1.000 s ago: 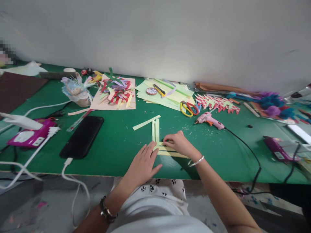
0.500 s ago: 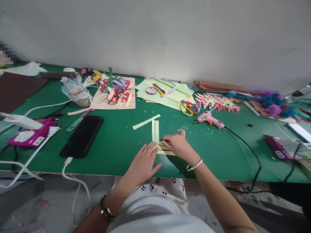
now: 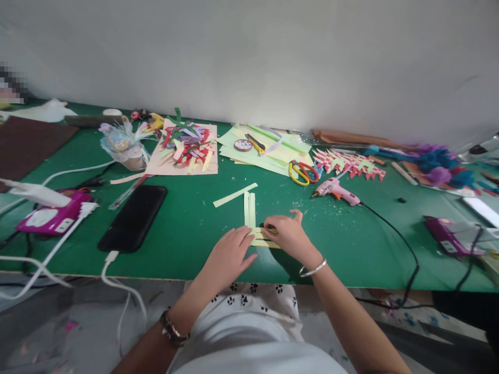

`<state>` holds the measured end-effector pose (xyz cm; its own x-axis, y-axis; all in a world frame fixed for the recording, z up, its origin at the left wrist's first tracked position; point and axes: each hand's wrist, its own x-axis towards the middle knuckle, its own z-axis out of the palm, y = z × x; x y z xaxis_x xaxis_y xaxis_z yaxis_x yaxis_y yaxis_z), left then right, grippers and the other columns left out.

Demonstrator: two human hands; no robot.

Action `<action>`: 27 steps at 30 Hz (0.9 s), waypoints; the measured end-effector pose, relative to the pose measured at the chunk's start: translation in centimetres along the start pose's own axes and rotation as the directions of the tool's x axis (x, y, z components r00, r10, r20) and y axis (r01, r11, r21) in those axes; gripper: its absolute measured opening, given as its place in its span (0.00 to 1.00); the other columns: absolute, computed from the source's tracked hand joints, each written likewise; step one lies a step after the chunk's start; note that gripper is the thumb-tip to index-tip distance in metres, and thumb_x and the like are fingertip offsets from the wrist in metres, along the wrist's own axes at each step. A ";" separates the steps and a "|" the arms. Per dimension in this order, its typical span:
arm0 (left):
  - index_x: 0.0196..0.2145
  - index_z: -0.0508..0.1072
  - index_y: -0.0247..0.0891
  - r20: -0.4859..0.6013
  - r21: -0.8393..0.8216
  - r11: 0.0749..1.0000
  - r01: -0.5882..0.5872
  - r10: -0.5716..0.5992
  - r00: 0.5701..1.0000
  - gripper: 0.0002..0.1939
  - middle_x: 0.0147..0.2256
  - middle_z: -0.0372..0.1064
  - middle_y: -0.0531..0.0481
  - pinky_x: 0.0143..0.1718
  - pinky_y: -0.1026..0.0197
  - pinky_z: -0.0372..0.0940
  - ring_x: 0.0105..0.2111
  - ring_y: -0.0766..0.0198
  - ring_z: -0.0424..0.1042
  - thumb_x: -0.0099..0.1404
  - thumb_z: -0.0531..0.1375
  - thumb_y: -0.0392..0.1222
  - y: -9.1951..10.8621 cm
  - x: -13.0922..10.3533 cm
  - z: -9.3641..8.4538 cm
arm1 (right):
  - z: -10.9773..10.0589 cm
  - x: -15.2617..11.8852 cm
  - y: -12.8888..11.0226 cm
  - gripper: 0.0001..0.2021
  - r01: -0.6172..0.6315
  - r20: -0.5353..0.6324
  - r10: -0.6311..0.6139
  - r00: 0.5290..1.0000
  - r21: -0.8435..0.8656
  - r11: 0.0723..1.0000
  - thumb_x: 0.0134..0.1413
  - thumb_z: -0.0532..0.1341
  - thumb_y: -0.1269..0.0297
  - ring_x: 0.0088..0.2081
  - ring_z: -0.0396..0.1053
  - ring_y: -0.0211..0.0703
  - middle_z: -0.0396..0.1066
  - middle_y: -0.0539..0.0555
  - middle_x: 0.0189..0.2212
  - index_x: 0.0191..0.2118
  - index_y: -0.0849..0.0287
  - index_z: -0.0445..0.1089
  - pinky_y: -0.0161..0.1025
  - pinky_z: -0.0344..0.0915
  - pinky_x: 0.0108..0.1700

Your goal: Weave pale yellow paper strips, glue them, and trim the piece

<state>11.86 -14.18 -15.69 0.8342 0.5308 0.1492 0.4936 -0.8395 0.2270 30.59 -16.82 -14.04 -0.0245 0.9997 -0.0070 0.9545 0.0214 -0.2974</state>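
Two pale green paper strips (image 3: 250,209) lie side by side on the green table (image 3: 187,234), pointing away from me. At their near ends, yellowish paper strips (image 3: 260,243) run crosswise to the right. My left hand (image 3: 228,255) lies flat, its fingertips pressing where the strips meet. With thumb and fingers together, my right hand (image 3: 290,236) pinches a yellowish paper strip near the crossing; its fingertips are partly hidden. A loose pale green strip (image 3: 235,195) rests just beyond, at an angle.
A pink glue gun (image 3: 338,191) and yellow-red scissors (image 3: 300,173) lie to the right. Behind are paper sheets (image 3: 280,162) with a cutter (image 3: 255,144) and a heap of coloured strips (image 3: 191,145). A black phone (image 3: 133,218) and a purple power strip (image 3: 58,213) sit left.
My right hand has shifted slightly to the right along the crosswise strips. My left hand stays on the crossing, its fingers a little more bent.
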 end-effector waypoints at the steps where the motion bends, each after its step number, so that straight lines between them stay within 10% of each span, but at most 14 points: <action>1: 0.46 0.66 0.33 0.003 -0.003 1.000 0.000 0.000 1.000 0.15 0.49 0.65 0.39 0.47 0.51 0.63 0.48 0.53 0.66 0.65 0.52 0.43 -0.1 0.3 -0.2 | 0.0 -0.1 -0.1 0.07 0.004 -0.035 -0.005 0.999 -0.008 1.000 0.55 0.55 0.64 0.35 0.67 0.42 0.71 0.50 0.28 0.29 0.56 0.68 0.50 0.37 0.50; 6: 0.42 0.68 0.36 0.031 -0.036 0.999 0.010 -0.008 0.999 0.09 0.45 0.67 0.44 0.42 0.54 0.65 0.43 0.56 0.68 0.65 0.53 0.39 -0.6 1.1 -0.4 | 0.2 -1.4 -0.9 0.10 0.067 -0.223 -0.069 0.972 -0.019 0.998 0.57 0.54 0.66 0.47 0.63 0.45 0.67 0.55 0.45 0.44 0.54 0.66 0.49 0.37 0.55; 10: 0.44 0.67 0.36 0.040 -0.056 0.998 0.029 -0.026 0.999 0.10 0.45 0.67 0.45 0.42 0.54 0.65 0.43 0.57 0.68 0.65 0.53 0.39 -0.7 1.2 -0.5 | 0.9 -2.4 -1.2 0.13 0.218 -0.123 -0.208 0.970 0.071 0.973 0.58 0.53 0.60 0.52 0.61 0.45 0.64 0.55 0.50 0.48 0.52 0.63 0.47 0.38 0.56; 27: 0.44 0.69 0.36 -0.131 0.017 0.978 -0.210 0.210 0.969 0.13 0.43 0.72 0.48 0.48 0.52 0.61 0.45 0.61 0.69 0.67 0.48 0.37 -1.8 -1.3 -0.9 | 2.3 -2.7 -1.8 0.05 0.074 -0.128 -0.042 0.991 0.261 0.962 0.57 0.55 0.62 0.49 0.64 0.45 0.68 0.52 0.47 0.35 0.52 0.67 0.58 0.28 0.55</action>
<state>9.67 -13.21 -15.47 0.8798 0.3531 0.3182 0.3117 -0.9340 0.1747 28.28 -19.59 -15.66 -0.0263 0.9915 0.1275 0.8391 0.0912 -0.5362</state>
